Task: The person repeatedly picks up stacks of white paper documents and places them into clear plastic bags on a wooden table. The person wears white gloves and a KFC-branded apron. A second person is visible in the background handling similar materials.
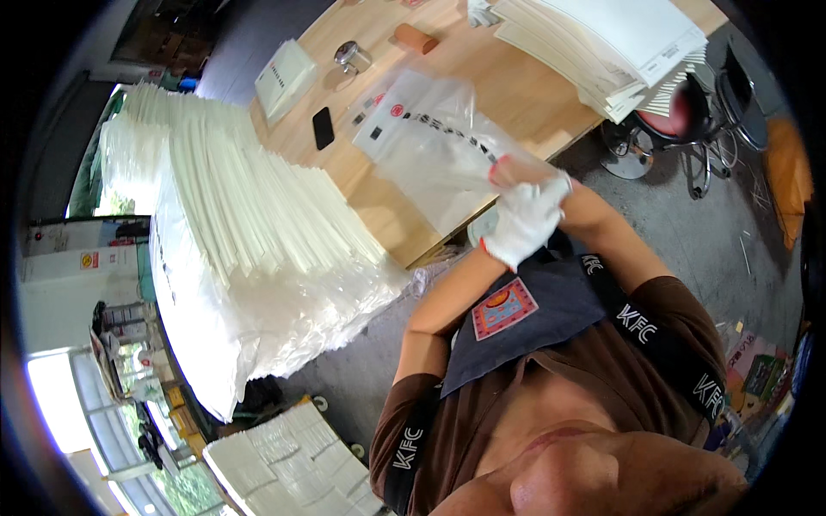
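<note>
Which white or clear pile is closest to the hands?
The thin clear plastic spread on the table, with red and black print, by the left hand. The left pile, right pile and others are thicker and farther off.

A pale wooden surface (538, 107) is bearing a clear bag (426, 150) with dark print, which is lying flat across the middle and reaching the near edge. Left of it a black phone (323, 128) is lying, with a white packet (286, 81), a glass (351, 57) and a brown roll (416, 38) sitting farther back and a white cloth (482, 12) lying near the far edge. On the right, fanned white sheets (594, 47) are overhanging the edge, while a tall pile (258, 206) is covering the left side, hiding its own support.
</note>
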Motion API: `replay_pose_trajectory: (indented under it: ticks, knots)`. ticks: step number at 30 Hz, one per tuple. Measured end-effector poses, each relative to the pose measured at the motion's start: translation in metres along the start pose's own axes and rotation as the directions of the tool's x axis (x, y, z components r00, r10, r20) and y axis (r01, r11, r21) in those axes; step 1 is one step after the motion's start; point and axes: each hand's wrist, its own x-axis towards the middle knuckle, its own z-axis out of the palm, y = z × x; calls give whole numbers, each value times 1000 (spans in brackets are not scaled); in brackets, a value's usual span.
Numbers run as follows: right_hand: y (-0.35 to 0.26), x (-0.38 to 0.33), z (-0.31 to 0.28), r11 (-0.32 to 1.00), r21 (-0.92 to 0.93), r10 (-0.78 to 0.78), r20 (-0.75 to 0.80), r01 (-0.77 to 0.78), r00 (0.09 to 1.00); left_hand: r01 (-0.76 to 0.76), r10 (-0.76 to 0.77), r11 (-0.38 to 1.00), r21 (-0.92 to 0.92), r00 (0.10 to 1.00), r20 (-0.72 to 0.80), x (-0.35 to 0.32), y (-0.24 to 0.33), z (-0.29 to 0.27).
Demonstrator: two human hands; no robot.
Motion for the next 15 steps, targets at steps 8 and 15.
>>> replay_pose_trajectory:
  ticks: [8, 15]
  knots:
    - [13, 31, -17, 984, -68, -165, 15, 166, 986, 43, -36, 989, -143, 998, 49, 3, -49, 31]
    - [3, -5, -232, 519, -846, -428, -379, -120, 820, 226, -285, 707, -670, 958, 22, 45, -89, 18]
